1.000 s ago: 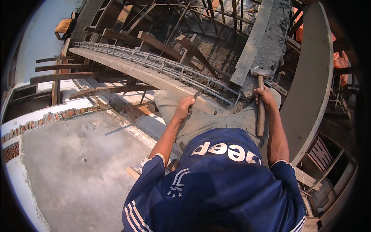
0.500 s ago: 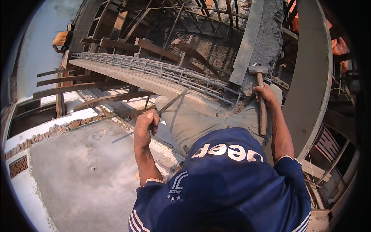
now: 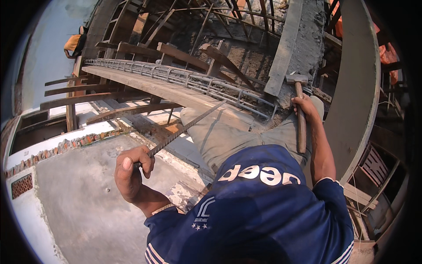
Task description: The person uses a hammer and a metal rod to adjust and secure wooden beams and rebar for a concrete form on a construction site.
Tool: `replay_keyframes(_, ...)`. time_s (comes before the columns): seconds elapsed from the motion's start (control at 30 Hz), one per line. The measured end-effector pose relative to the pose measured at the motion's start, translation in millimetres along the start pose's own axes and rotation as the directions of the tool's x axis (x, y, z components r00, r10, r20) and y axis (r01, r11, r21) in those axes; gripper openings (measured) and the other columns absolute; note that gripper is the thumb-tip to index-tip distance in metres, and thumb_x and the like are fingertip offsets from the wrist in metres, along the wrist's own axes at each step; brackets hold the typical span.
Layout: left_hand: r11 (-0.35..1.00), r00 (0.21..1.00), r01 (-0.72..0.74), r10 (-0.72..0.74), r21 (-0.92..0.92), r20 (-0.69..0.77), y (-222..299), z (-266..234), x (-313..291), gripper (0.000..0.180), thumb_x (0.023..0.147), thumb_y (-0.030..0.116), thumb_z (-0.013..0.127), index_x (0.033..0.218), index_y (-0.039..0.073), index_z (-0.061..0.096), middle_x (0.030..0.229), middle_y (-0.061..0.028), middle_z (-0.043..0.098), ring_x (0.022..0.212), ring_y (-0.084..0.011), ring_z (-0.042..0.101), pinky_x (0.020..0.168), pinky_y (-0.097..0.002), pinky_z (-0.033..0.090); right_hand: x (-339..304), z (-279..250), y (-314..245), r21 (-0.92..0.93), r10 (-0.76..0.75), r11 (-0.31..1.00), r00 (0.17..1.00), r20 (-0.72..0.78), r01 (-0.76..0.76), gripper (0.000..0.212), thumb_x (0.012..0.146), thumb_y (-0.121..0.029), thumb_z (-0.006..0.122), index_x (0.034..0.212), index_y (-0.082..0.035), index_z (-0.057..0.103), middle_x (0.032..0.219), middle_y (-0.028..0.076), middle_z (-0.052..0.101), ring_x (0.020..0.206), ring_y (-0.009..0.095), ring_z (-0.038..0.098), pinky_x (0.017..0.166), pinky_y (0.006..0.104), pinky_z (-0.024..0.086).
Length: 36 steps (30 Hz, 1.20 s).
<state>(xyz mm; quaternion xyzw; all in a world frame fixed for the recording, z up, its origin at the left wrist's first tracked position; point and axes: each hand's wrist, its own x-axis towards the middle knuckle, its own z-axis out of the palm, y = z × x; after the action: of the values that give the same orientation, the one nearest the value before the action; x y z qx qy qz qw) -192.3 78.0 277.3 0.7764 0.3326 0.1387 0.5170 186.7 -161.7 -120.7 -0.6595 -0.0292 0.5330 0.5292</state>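
A ribbed steel rebar rod (image 3: 187,127) slants across my left thigh, its far tip by the edge of the wooden formwork board (image 3: 171,90). My left hand (image 3: 133,171) is closed around the rod's near end, out over the grey concrete slab. On the other side my right hand (image 3: 305,108) grips a hammer (image 3: 301,127) partway up its wooden handle, fingers wrapped round it. The hammer's metal head (image 3: 296,79) points away from me, close to the rough concrete beam. Beyond the board lies a long cage of tied rebar (image 3: 176,77), ending near my knees.
Several timber props and planks (image 3: 101,90) stick out left of the formwork. Below on the left is a grey concrete slab (image 3: 92,198) with a broken brick edge (image 3: 66,147). A wide smooth board (image 3: 351,97) runs along my right. Someone in orange (image 3: 72,43) is at the far left.
My left hand has moved left and toward me, now at the rod's near end, with more of the rod showing ahead of it. The right hand and hammer stay about the same.
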Motion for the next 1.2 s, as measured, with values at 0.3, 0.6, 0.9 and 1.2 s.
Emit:
replay_keyframes(0.3,0.954,0.949,0.3,-0.298,-0.004,0.102,-173.3,73.7,98.8,0.04,0.097,0.03,0.046,0.067,0.005,0.054,0.059,-0.0011,0.05,0.048,-0.0082,0.048,0.047,-0.0246,0.036,1.2,-0.9,4.4,-0.002,-0.003,1.0,1.0,-0.003,0.003,0.02,0.086,-0.017,0.067,0.094,-0.008,0.051,0.071,0.001,0.054,0.053,0.011,0.055,0.044,0.0278,0.048)
replay_keyframes(0.6,0.983,0.994,-0.075,0.087,0.17,-0.065,-259.9,157.2,181.4,0.039,0.094,0.026,0.049,0.064,0.002,0.057,0.056,-0.0057,0.05,0.054,-0.0141,0.051,0.06,-0.0321,0.044,-5.1,-0.2,-4.0,-0.013,-0.011,1.0,1.0,-0.015,0.01,0.02,0.085,-0.016,0.066,0.096,-0.008,0.051,0.072,0.002,0.054,0.054,0.011,0.055,0.046,0.0272,0.048)
replay_keyframes(0.9,0.731,0.976,-0.146,-0.002,-0.666,-0.216,-284.5,157.6,187.3,0.047,0.096,0.026,0.042,0.053,0.01,0.032,0.05,-0.0028,0.032,0.05,-0.0161,0.035,0.06,-0.0338,0.037,-5.4,2.4,2.1,0.001,-0.002,1.0,1.0,-0.011,0.002,0.021,0.085,-0.016,0.067,0.094,-0.008,0.051,0.071,0.001,0.054,0.054,0.012,0.055,0.045,0.0289,0.049)
replay_keyframes(1.2,0.602,0.989,-0.12,0.002,-0.79,-0.149,-256.3,162.4,150.8,0.047,0.094,0.032,0.038,0.054,0.013,0.025,0.052,-0.0026,0.028,0.053,-0.0179,0.032,0.068,-0.036,0.038,-2.1,-2.8,2.7,0.01,-0.015,1.0,1.0,0.001,0.015,0.021,0.084,-0.014,0.067,0.097,-0.006,0.052,0.072,0.002,0.055,0.054,0.012,0.056,0.046,0.0291,0.05)
